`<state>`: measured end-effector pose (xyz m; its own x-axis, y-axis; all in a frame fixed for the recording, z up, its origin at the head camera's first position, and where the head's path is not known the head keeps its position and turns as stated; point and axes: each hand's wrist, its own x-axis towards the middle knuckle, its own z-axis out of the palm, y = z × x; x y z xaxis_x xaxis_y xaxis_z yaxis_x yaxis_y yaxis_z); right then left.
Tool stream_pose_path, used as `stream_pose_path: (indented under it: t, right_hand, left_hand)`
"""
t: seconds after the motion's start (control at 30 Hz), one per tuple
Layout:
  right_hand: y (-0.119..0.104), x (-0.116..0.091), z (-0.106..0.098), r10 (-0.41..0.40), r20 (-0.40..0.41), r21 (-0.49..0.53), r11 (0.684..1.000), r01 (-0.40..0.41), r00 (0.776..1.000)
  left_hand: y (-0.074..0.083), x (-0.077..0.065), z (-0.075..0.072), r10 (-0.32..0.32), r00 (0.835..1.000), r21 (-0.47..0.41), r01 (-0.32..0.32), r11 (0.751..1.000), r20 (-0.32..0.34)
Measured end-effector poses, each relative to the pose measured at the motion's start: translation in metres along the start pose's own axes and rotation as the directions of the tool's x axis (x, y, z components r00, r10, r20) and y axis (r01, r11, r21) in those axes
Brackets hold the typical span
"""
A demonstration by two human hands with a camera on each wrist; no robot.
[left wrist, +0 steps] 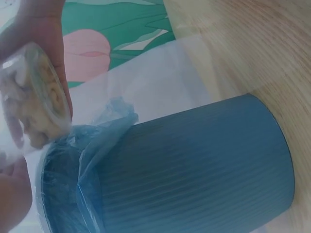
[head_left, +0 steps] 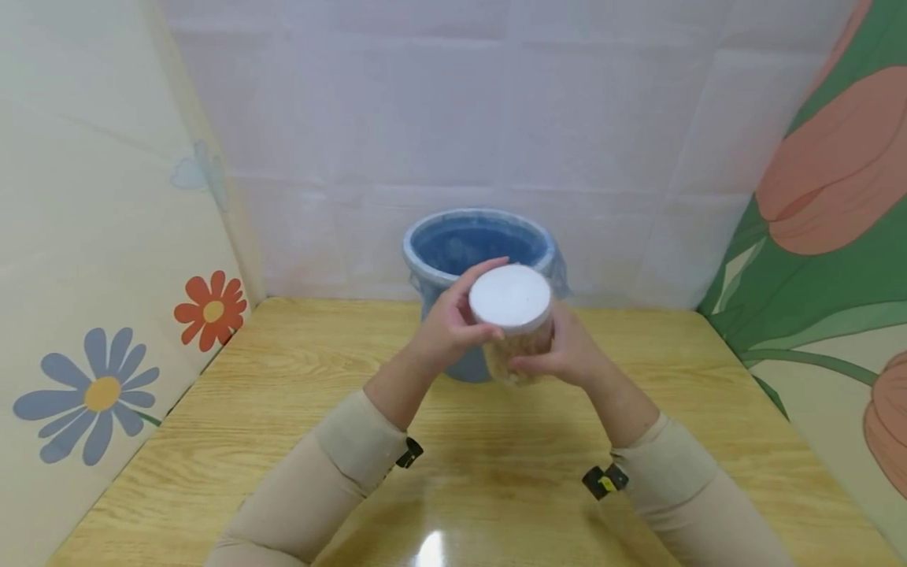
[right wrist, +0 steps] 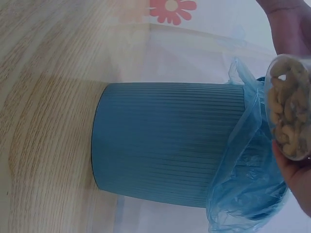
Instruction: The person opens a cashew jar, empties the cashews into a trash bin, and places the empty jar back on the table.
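Observation:
A clear jar of cashews [right wrist: 289,107] with a white lid [head_left: 510,295] is held up between both hands, tilted a little. My left hand [head_left: 449,323] grips it around the lid, thumb across the near side and fingers along the far side. Lower on the jar, my right hand [head_left: 575,346] holds the clear body from the right. The jar hangs above the table, in front of a blue ribbed bin [left wrist: 194,165] and overlapping its rim in the head view. Cashews show through the jar's bottom in both wrist views.
A thin blue bag [right wrist: 243,179] lines the bin and folds over its rim. The bin stands on a wood-grain table [head_left: 319,346] near the white back sheet [head_left: 397,118]. Flower-printed sheets flank the table on both sides, with a red flower [head_left: 211,311] on the left.

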<state>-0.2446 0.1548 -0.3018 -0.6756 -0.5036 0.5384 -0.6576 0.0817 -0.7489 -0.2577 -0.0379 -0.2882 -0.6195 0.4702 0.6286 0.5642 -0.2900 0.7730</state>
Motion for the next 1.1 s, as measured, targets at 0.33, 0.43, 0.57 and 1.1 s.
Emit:
stream_pose_path:
  t: [0.33,0.43,0.57,1.1]
  right_hand:
    - [0.002,-0.002,-0.002,0.047,-0.045,-0.051,0.997,-0.049,0.998]
    - [0.009,-0.003,-0.006,0.033,-0.013,0.005,0.999,-0.033,0.999]
    - [0.013,-0.003,-0.009,-0.022,0.029,0.065,0.998,0.020,0.999]
    - [0.010,-0.005,-0.010,-0.162,0.228,0.177,0.977,0.123,0.960]
  left_hand:
    - [-0.002,-0.002,0.002,0.015,0.999,0.074,-0.012,0.997,-0.050]
    - [-0.004,-0.002,0.000,0.036,0.999,0.037,-0.036,0.999,-0.007]
    - [-0.005,-0.003,-0.005,0.046,0.999,-0.038,-0.044,0.998,0.029]
    - [-0.006,-0.002,-0.019,0.072,0.970,-0.266,-0.008,0.964,0.230]
